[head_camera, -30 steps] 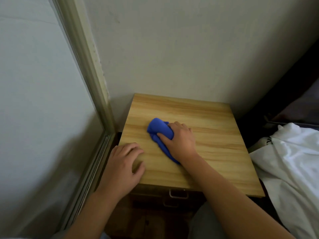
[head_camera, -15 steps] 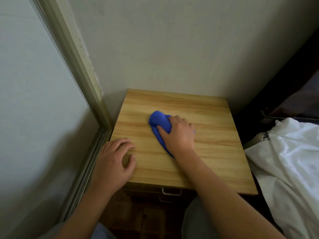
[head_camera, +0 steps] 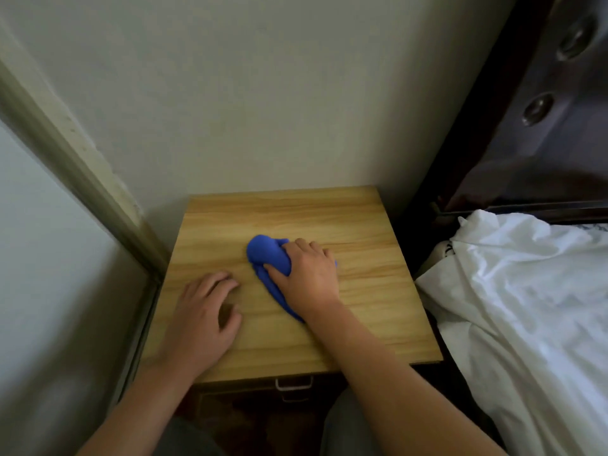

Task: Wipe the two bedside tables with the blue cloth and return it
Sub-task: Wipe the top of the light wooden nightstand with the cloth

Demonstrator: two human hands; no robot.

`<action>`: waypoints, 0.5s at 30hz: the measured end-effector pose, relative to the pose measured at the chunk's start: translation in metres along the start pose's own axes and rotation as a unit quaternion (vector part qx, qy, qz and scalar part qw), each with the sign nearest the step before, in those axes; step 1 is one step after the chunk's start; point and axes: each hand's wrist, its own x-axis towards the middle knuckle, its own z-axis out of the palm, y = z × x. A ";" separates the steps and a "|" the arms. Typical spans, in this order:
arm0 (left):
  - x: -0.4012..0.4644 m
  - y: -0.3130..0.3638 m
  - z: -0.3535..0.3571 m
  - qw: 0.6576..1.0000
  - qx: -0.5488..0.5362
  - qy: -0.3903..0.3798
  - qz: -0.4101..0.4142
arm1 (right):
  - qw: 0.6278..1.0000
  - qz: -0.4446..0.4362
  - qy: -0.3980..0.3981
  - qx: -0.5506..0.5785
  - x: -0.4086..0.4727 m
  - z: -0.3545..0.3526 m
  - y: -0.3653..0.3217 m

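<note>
A light wooden bedside table (head_camera: 368,301) stands in the corner against the wall. On the middle of its top lies a bunched blue cloth (head_camera: 263,255). My right hand (head_camera: 306,278) lies over the cloth with fingers and thumb curled round it, pressing it onto the wood. Part of the cloth sticks out to the left of and below that hand. My left hand (head_camera: 204,314) rests on the front left part of the tabletop, its fingers loosely bent and holding nothing. No second bedside table is in view.
A window frame (head_camera: 75,172) runs down the left side, close to the table's left edge. A bed with white bedding (head_camera: 526,307) and a dark padded headboard (head_camera: 543,110) lies to the right. Metal drawer handles (head_camera: 293,385) show under the table's front edge.
My right hand has slid the cloth a little to the right along the tabletop. The camera has tilted, so the headboard now shows. My left hand stays on the front left corner.
</note>
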 end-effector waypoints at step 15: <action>0.009 0.000 0.009 1.000 -0.007 -0.002 0.006 | 0.986 0.124 0.074 -0.079 0.031 -0.021 0.070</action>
